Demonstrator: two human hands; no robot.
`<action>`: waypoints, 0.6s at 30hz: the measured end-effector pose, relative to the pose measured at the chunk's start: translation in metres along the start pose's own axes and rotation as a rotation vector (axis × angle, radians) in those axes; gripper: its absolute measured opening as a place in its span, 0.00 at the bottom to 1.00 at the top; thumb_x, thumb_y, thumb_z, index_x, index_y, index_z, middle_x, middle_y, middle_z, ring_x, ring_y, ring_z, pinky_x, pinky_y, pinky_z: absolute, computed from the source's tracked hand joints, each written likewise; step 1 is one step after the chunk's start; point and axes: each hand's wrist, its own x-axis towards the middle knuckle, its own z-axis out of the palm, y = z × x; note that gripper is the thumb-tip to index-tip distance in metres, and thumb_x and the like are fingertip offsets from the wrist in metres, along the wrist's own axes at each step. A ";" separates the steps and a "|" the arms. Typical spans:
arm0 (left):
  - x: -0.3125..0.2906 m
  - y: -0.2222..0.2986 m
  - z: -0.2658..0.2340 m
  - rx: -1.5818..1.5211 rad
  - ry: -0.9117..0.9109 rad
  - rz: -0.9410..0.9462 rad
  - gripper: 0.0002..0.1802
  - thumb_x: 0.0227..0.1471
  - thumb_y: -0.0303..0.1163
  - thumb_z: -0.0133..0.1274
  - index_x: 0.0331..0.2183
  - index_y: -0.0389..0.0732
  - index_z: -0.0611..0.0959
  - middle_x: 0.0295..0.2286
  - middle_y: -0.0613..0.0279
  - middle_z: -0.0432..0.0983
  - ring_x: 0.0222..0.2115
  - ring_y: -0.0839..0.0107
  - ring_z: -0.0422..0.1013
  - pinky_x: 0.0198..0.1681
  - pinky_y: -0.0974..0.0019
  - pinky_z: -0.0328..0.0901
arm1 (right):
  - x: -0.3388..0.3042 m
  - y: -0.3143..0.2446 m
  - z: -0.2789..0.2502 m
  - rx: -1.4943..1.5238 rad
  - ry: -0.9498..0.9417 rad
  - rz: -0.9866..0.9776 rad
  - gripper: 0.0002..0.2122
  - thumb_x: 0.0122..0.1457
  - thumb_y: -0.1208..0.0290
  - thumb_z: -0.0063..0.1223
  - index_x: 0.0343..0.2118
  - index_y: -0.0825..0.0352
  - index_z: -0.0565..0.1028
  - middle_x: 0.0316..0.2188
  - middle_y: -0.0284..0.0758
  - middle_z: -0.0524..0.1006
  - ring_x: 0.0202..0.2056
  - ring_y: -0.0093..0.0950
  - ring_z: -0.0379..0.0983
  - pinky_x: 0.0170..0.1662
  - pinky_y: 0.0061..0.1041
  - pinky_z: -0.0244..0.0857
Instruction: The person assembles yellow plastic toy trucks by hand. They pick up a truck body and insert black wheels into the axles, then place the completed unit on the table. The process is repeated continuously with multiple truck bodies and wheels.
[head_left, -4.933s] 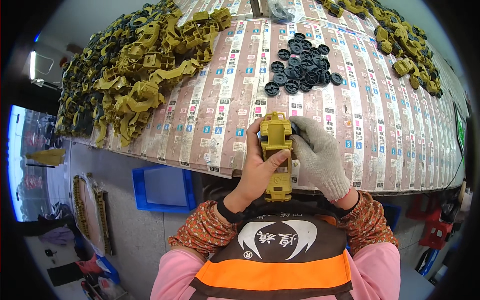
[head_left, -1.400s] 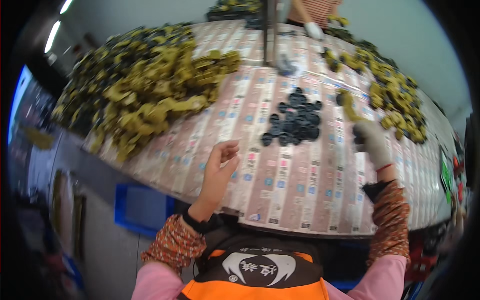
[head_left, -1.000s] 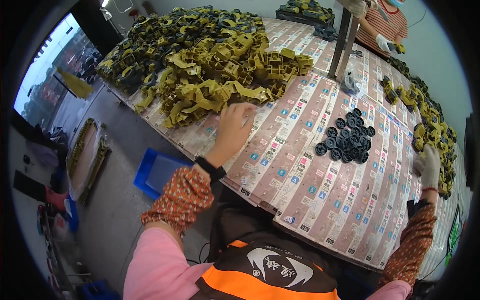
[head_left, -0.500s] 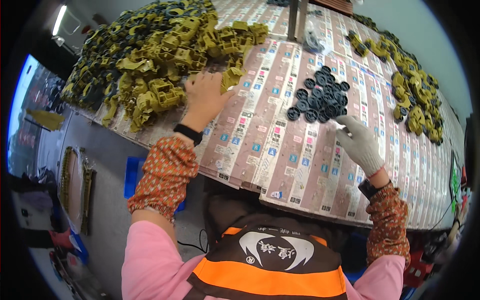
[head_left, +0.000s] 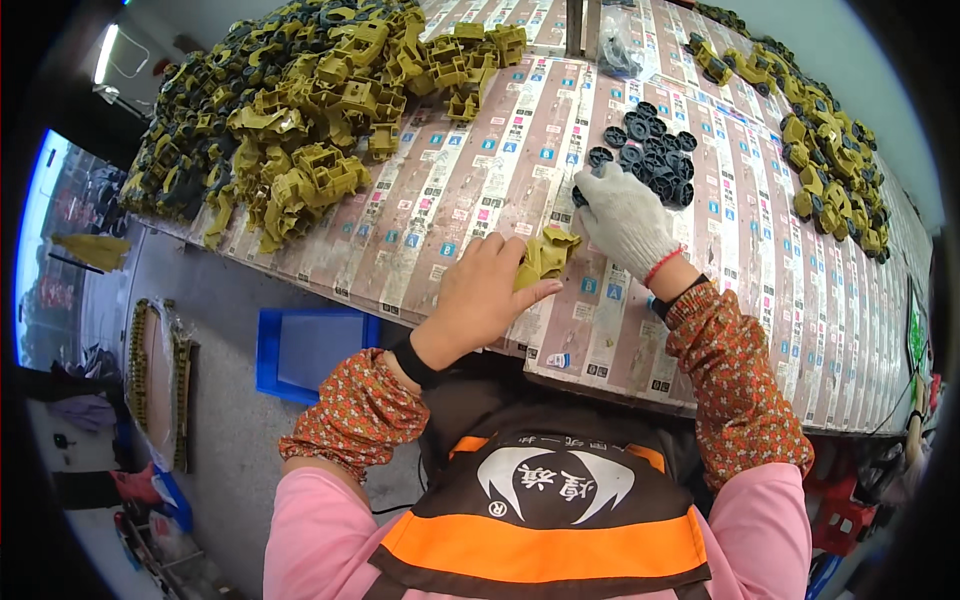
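- Yellow vehicle body (head_left: 552, 254): above the near half of the desk (head_left: 500, 200), at the right side of the left hand (head_left: 478, 292), against its thumb and fingers.
- Left hand: bare, back upward, pinching the yellow vehicle body between thumb and fingers.
- Right hand (head_left: 630, 222): in a pale knitted glove, just right of and slightly farther than the yellow vehicle body; fingers bent, tips at the near left edge of the wheel pile. Whether it pinches a wheel cannot be told, as the glove covers the contact.
- Wheel pile (head_left: 660, 160): loose black wheels on the desk, far side of the right hand, partly covered by it.
- Left heap (head_left: 330, 110): yellow bodies and dark parts on the far left of the desk, well apart from both hands.
- Right heap (head_left: 830, 175): yellow bodies with dark wheels, along the right side of the desk.
- Clear plastic bag (head_left: 620, 52): far side, beside an upright post (head_left: 575, 28).
- Blue tray (head_left: 267, 355): below desk level, left of the person.
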 end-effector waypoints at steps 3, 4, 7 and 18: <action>0.011 -0.020 -0.002 -0.272 -0.303 -0.091 0.31 0.60 0.56 0.61 0.47 0.36 0.79 0.40 0.48 0.79 0.38 0.46 0.76 0.44 0.53 0.70 | -0.004 -0.001 0.000 0.045 -0.012 0.008 0.14 0.56 0.70 0.59 0.43 0.71 0.76 0.42 0.50 0.78 0.44 0.48 0.80 0.43 0.44 0.77; 0.013 -0.021 -0.003 -0.317 -0.332 -0.115 0.31 0.60 0.55 0.62 0.49 0.36 0.78 0.41 0.48 0.79 0.38 0.49 0.76 0.44 0.54 0.70 | -0.006 -0.001 -0.003 0.066 -0.022 0.023 0.14 0.56 0.70 0.59 0.43 0.71 0.77 0.42 0.51 0.77 0.44 0.48 0.80 0.43 0.44 0.77; 0.016 -0.019 -0.012 -0.420 -0.394 -0.181 0.35 0.57 0.53 0.66 0.54 0.37 0.76 0.43 0.51 0.78 0.38 0.57 0.76 0.44 0.59 0.71 | -0.018 -0.003 -0.015 0.113 -0.101 0.090 0.16 0.53 0.71 0.61 0.43 0.71 0.74 0.43 0.51 0.77 0.45 0.49 0.79 0.46 0.46 0.76; 0.008 0.031 0.009 -0.266 -0.411 -0.150 0.51 0.43 0.59 0.73 0.56 0.35 0.71 0.48 0.41 0.76 0.48 0.42 0.76 0.53 0.50 0.70 | -0.098 0.004 -0.025 0.278 -0.044 0.089 0.10 0.59 0.75 0.56 0.43 0.67 0.74 0.37 0.48 0.78 0.41 0.52 0.77 0.43 0.48 0.71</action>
